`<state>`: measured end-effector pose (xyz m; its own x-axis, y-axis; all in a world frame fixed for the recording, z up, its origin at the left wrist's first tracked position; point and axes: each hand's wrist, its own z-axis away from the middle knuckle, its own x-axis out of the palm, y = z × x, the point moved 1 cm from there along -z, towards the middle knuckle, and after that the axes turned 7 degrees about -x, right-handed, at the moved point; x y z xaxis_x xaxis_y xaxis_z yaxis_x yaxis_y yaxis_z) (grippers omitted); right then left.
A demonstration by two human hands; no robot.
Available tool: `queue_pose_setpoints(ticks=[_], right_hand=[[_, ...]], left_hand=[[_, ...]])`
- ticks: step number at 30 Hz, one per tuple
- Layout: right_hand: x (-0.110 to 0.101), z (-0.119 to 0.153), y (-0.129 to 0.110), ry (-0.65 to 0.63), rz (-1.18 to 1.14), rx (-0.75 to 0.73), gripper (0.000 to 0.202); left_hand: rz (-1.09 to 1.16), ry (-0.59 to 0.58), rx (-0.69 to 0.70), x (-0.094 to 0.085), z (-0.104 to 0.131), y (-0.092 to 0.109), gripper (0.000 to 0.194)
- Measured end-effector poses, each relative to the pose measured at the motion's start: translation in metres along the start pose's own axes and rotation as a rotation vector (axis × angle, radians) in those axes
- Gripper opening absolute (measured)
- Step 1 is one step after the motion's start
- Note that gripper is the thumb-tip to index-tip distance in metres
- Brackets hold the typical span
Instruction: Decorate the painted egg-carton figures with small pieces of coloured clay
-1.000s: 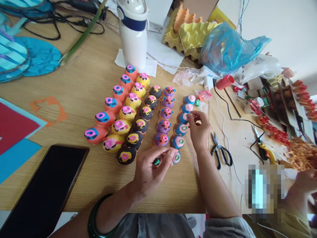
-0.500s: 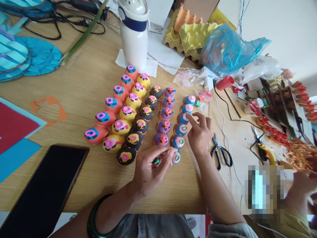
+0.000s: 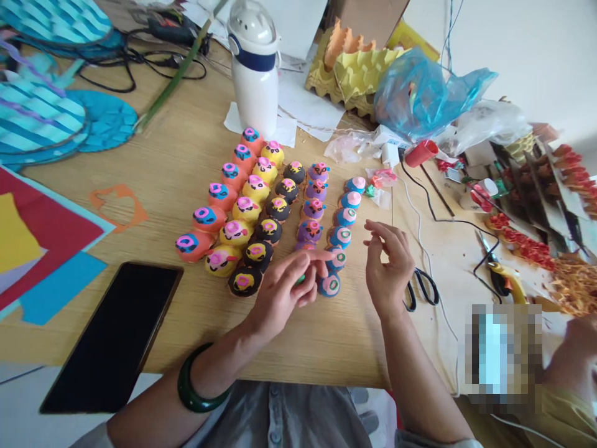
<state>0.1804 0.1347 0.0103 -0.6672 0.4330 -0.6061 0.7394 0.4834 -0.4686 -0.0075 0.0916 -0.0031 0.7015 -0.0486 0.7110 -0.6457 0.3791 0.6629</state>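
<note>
My left hand (image 3: 285, 285) is curled around a small piece of green modelling clay (image 3: 301, 279), mostly hidden by the fingers. Its index finger stretches right, over the near end of the row of small blue domes (image 3: 340, 236) with pink tops. Green rings sit on the nearer pink tops; the two farthest show plain pink. To the right of this row, my right hand (image 3: 390, 264) hovers with bent fingers, thumb apart from the fingertips, nothing visible in it. Left of the blue row stand rows of purple domes (image 3: 310, 230), black domes (image 3: 267, 231), yellow domes (image 3: 245, 210) and orange domes (image 3: 219, 194).
Black-handled scissors (image 3: 423, 289) lie partly behind my right wrist. A phone (image 3: 114, 336) is at the left front, a white bottle (image 3: 255, 81) behind the rows. Cables, a blue plastic bag (image 3: 420, 93) and egg trays (image 3: 359, 74) fill the back right. Another person's hand (image 3: 578, 348) is at far right.
My right hand has drawn back right from the third blue dome, which now shows a green ring. My left index finger has extended. The view has shifted slightly.
</note>
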Motion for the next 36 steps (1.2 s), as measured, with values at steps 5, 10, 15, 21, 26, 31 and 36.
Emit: queue_pose_setpoints(ticks=[5, 10, 15, 21, 26, 31, 36], right_hand=[[-0.019, 0.022, -0.051, -0.027, -0.015, -0.134, 0.031], [-0.018, 0.043, -0.052, -0.121, 0.001, -0.097, 0.023], [-0.003, 0.068, -0.041, -0.193, 0.013, -0.014, 0.041], [0.009, 0.094, -0.052, -0.237, 0.027, -0.033, 0.042], [0.002, 0.104, -0.059, -0.258, 0.008, -0.034, 0.041], [-0.015, 0.108, -0.075, -0.177, -0.100, -0.018, 0.046], [-0.032, 0.110, -0.105, -0.119, -0.101, -0.109, 0.038]], left_hand=[[0.228, 0.049, -0.116, 0.014, 0.007, 0.008, 0.041], [-0.260, 0.185, 0.097, 0.005, 0.021, 0.006, 0.027], [-1.079, 0.276, 0.441, -0.017, 0.019, -0.003, 0.036], [-1.285, 0.233, 0.439, -0.027, 0.026, -0.016, 0.027], [-1.265, 0.218, 0.392, -0.028, 0.045, -0.017, 0.030], [-0.816, 0.261, 0.215, -0.016, 0.064, -0.008, 0.032], [-0.096, 0.217, -0.133, 0.009, 0.077, -0.005, 0.032]])
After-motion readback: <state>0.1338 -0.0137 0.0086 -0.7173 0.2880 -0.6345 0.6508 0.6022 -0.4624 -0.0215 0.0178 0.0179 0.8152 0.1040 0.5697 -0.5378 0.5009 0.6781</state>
